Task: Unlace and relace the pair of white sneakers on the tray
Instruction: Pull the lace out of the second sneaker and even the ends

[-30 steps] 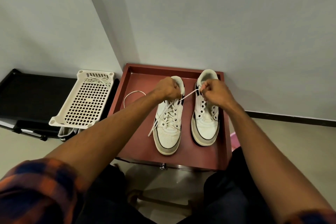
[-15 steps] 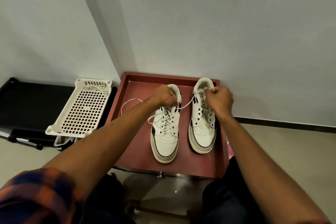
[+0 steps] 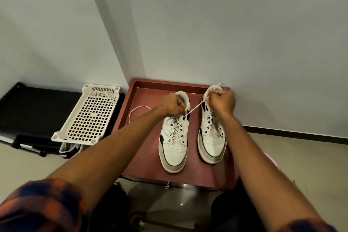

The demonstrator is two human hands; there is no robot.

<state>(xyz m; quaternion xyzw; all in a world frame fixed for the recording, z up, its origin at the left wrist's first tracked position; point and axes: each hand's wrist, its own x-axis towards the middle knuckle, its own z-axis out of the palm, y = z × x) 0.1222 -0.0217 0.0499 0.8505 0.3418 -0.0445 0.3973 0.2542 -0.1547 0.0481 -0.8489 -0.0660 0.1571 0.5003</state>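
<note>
Two white sneakers stand side by side on a dark red tray [image 3: 143, 152]. The left sneaker [image 3: 174, 145] is laced up its front. The right sneaker [image 3: 211, 141] shows bare eyelets with no lace. My left hand [image 3: 173, 104] grips the lace at the left sneaker's collar. My right hand [image 3: 222, 102], fingers curled, pulls the white lace [image 3: 196, 106] taut from the left sneaker's top eyelet toward the right sneaker's heel. Another loop of lace [image 3: 138, 109] lies on the tray to the left.
A white perforated plastic basket [image 3: 86, 117] holding a loose white lace leans on a black rack [image 3: 28, 107] at the left. A dark shoe [image 3: 67, 151] sits under it. The grey wall rises right behind the tray. My knees are below the tray's front edge.
My right hand has drawn the lace further right and back, over the right sneaker's heel, and the slack loop beside the left sneaker has pulled in. The camera tilted upward.
</note>
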